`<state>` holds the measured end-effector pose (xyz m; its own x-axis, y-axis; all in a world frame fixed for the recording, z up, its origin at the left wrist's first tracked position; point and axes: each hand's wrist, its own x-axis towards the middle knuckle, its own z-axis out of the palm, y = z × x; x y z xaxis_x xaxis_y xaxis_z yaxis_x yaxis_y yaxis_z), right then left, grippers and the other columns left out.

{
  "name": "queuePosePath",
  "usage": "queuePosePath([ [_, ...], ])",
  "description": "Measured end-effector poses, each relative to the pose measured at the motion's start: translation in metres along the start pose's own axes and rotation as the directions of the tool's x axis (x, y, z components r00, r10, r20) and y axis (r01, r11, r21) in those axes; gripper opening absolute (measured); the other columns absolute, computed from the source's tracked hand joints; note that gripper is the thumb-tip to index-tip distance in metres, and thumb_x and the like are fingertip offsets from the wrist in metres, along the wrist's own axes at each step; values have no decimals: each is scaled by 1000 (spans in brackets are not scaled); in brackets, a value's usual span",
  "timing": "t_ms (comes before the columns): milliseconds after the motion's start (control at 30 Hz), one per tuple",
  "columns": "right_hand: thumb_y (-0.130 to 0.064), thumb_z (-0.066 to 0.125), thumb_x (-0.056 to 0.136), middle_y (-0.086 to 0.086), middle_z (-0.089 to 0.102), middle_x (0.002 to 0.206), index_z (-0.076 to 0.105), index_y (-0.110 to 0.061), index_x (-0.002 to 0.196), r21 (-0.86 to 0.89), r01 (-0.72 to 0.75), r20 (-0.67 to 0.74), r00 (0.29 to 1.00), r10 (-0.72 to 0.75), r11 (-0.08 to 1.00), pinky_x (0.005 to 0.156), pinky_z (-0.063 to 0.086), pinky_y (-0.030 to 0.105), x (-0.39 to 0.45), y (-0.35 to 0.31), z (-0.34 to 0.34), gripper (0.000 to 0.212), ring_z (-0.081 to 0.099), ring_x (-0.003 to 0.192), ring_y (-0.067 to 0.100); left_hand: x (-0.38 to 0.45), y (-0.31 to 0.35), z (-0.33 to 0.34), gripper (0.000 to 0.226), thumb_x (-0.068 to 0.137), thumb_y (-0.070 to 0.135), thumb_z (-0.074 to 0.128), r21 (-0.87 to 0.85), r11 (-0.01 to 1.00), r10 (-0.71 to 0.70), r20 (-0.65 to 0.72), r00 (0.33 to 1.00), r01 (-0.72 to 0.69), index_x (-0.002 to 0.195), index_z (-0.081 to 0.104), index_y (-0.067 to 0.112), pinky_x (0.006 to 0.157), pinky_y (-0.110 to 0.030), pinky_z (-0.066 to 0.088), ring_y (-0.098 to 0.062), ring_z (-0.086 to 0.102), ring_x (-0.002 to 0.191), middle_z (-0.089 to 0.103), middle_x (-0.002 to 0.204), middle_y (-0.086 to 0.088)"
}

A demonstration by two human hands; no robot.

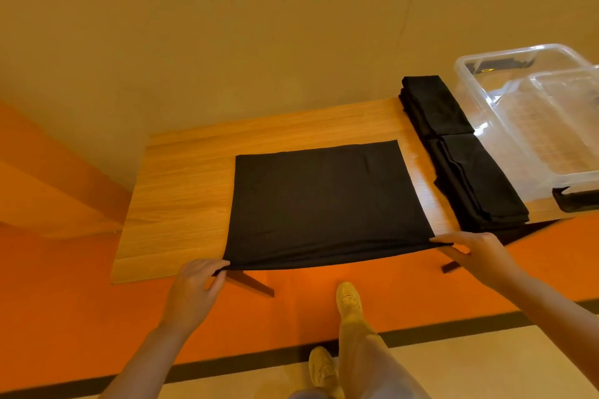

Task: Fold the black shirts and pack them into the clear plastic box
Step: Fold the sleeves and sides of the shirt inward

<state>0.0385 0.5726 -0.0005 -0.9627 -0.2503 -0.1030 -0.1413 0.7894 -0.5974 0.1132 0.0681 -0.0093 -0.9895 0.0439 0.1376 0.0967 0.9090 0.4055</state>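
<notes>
Along the near edge of the surface [181, 191], the left hand [197, 288] and right hand [470, 253] are each pinching a near corner of the black shirt [321, 201], which is lying flat, stretching away toward the far edge.

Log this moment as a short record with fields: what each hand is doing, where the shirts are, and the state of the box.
left hand: pinches near-left corner of the spread black shirt
right hand: pinches its near-right corner
spread black shirt: flat on wooden table, near edge at the table's front
folded shirts: two stacks in a row, right of the spread shirt
clear plastic box: far right, beside the stacks; a dark item shows at its far end
packing: stacks not yet in the box
</notes>
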Motion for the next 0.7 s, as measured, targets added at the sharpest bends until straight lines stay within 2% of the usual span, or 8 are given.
queuePosePath([
  [33,-37,63,79,-2,72,98,62,-38,103,44,-54,5,999,54,998,76,59,30,0,-5,-8,24,68,81,4,1,2,-3,22,82,3,73,-70,994,-83,-3,997,82,102,73,12,82,-29,46,-19,64,93,70,97,-2],
  [67,-38,62,79,-5,72,95,62,-39,100,80,-92,3,996,92,993,77,58,30,1,-9,-14,21,69,81,5,4,6,-8,23,82,2,72,-139,979,-153,-5,988,150,102,73,14,81,-28,45,-16,63,92,69,97,0],
  [133,-21,67,82,-7,71,92,64,-35,95,147,-135,-4,990,137,980,81,54,29,7,-15,-25,19,68,82,4,13,16,-17,21,86,5,68,-263,930,-268,-7,963,257,103,72,18,74,-27,46,-11,60,85,67,95,4],
  [200,-13,67,84,-3,71,86,65,-32,91,246,-187,10,982,190,951,75,52,27,18,-22,-36,21,67,78,5,26,25,-23,18,89,9,66,-350,876,-357,-6,934,332,102,70,20,71,-30,49,-6,57,78,66,93,6],
  [300,-12,66,85,8,70,79,70,-21,92,405,-240,12,966,257,882,69,52,31,42,-29,-48,12,67,76,25,52,34,-29,15,90,10,64,-420,832,-419,-45,907,363,99,67,21,73,-12,41,5,55,86,62,91,14],
  [333,-12,66,86,7,71,81,70,-20,92,433,-251,10,962,273,866,72,52,30,52,-30,-51,12,67,78,23,61,36,-31,14,90,10,64,-444,814,-439,-46,898,375,98,67,22,72,-9,38,5,55,87,62,90,14],
  [433,-10,65,86,0,73,87,71,-20,91,493,-255,5,957,290,832,82,52,28,83,-32,-59,12,68,84,10,95,32,-33,12,91,12,64,-457,791,-473,-38,880,406,100,69,18,72,-10,39,-4,57,89,65,93,5],
  [700,-17,66,88,17,71,92,70,-19,93,506,-278,11,949,316,816,90,53,37,178,-30,-77,7,69,90,26,195,24,-28,18,91,19,65,-402,757,-587,-70,807,515,106,71,11,76,-20,41,-10,57,92,64,97,3],
])
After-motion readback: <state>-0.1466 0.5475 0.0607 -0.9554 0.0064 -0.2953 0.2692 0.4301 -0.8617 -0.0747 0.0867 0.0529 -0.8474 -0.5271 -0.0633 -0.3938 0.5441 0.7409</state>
